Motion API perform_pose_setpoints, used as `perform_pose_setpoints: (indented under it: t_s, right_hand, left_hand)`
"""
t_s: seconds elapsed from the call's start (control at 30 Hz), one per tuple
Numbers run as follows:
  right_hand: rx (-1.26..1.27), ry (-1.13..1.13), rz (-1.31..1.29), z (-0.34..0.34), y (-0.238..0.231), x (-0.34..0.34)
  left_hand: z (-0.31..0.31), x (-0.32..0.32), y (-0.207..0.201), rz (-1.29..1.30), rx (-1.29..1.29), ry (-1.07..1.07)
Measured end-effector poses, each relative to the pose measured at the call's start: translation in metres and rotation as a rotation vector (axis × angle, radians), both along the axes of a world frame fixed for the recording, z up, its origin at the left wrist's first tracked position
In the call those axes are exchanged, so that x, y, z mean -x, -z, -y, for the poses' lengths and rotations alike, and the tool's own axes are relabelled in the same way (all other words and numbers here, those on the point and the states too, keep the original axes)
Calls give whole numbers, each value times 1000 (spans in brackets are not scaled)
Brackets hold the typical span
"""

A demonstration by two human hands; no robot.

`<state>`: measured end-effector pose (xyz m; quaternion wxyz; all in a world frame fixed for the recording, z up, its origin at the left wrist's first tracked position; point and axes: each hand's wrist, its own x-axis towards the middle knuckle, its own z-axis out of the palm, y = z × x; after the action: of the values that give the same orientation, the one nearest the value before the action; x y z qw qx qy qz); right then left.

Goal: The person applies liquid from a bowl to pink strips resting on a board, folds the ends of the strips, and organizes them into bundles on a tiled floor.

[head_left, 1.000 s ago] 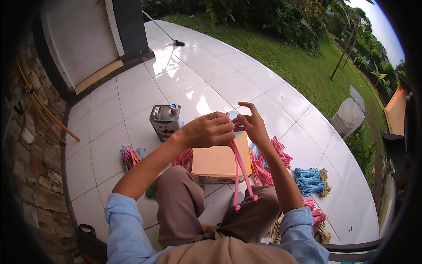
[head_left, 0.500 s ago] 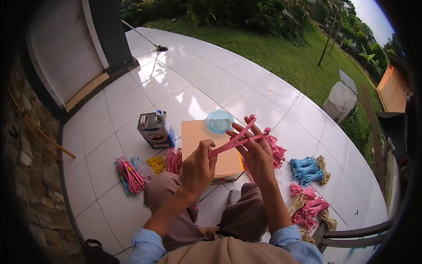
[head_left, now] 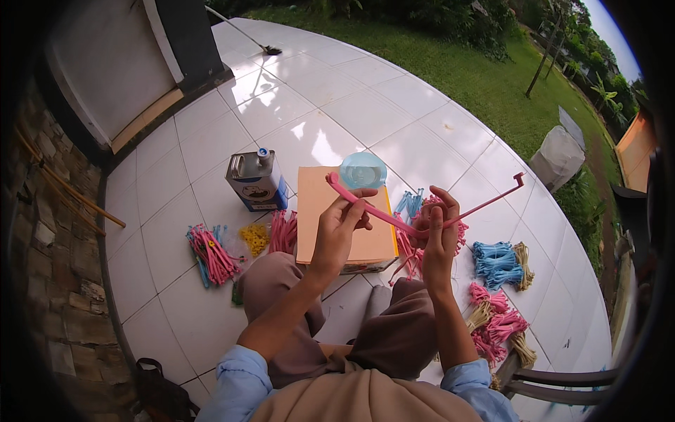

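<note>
A long pink strap (head_left: 380, 214) with a small knob at each end is stretched between my hands. My left hand (head_left: 341, 235) pinches it near its left end, the knob sticking up past the fingers. My right hand (head_left: 437, 235) grips its middle between thumb and fingers, where the strap bends. From there its other end runs out up and to the right. Below the hands stands a cardboard box (head_left: 323, 211) with a plain tan top. A translucent blue bowl (head_left: 363, 171) rests at the box's far edge.
Left of the box stand a metal can (head_left: 256, 184), yellow pieces (head_left: 254, 239) and a pink-and-blue strap bundle (head_left: 212, 254). To the right lie blue bundles (head_left: 498, 264), pink bundles (head_left: 508, 325) and a dark wooden bar (head_left: 562, 383). A stone wall (head_left: 63, 302) borders the left.
The strap was folded with both knobs to the right; now it is spread, one knob at my left hand, the other far right. My right hand has closed on its middle.
</note>
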<state>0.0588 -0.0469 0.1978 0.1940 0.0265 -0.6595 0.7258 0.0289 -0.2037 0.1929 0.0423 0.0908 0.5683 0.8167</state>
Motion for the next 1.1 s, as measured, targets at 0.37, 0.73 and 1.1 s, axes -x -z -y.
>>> perform_pose_setpoints:
  t_s: [0.37, 0.73, 1.1]
  right_hand:
    - [-171, -329, 90, -87, 47, 77]
    - [-95, -616, 506, -107, 170, 168]
    - [-18, -728, 615, -91, 184, 194]
  left_hand:
    - [25, 88, 34, -64, 544, 177]
    - [21, 137, 151, -165, 834, 187]
    - [43, 155, 151, -329, 1044, 443]
